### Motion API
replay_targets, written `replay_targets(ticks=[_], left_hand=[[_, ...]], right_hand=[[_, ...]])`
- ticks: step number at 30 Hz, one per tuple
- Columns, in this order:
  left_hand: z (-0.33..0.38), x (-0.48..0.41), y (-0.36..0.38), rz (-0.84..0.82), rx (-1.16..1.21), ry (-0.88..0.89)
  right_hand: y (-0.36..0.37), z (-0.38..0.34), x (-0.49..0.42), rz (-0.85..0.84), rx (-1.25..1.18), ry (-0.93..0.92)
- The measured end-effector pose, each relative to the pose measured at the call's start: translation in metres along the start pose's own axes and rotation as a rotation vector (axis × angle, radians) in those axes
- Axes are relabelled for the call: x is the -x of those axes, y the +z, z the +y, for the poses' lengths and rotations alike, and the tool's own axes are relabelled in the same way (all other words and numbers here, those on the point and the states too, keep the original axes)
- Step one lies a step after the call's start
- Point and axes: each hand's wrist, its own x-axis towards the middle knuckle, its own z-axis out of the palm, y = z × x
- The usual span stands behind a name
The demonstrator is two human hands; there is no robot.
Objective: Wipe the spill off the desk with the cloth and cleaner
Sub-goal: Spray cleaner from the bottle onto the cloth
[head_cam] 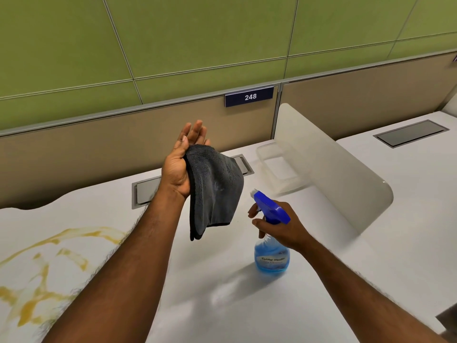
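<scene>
My left hand (181, 159) is raised above the white desk (222, 293), palm up, with a dark grey cloth (215, 189) draped over it and hanging down; the fingers are nearly straight. My right hand (279, 229) grips the neck of a blue spray bottle (272, 256) of cleaner, fingers on the trigger. The blue nozzle points toward the cloth. The bottle holds light blue liquid and is just above or on the desk. A yellow-brown spill (39, 268) spreads in streaks over the desk at the left, partly hidden behind my left forearm.
A clear plastic container (279, 167) sits at the back beside a curved white divider (329, 174). A grey cable hatch (146, 191) lies in the desk behind my left arm. A beige partition with a "248" plate (249, 96) bounds the back. Another desk is at the right.
</scene>
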Motion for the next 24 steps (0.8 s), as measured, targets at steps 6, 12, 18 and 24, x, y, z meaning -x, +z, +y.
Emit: replay_targets(ticks=[6, 12, 18, 24], left_hand=[[-0.001, -0.004, 0.005, -0.088, 0.05, -0.08], [-0.005, -0.011, 0.01, -0.1, 0.03, -0.111], [-0.015, -0.018, 0.008, -0.097, -0.001, -0.119], [-0.028, -0.021, 0.006, -0.077, -0.007, -0.132]], right_hand=[[-0.005, 0.005, -0.003, 0.003, -0.044, 0.003], [-0.011, 0.012, -0.007, -0.029, -0.011, -0.02], [-0.035, 0.027, -0.015, 0.166, -0.08, -0.028], [-0.075, 0.045, -0.04, 0.337, 0.011, -0.054]])
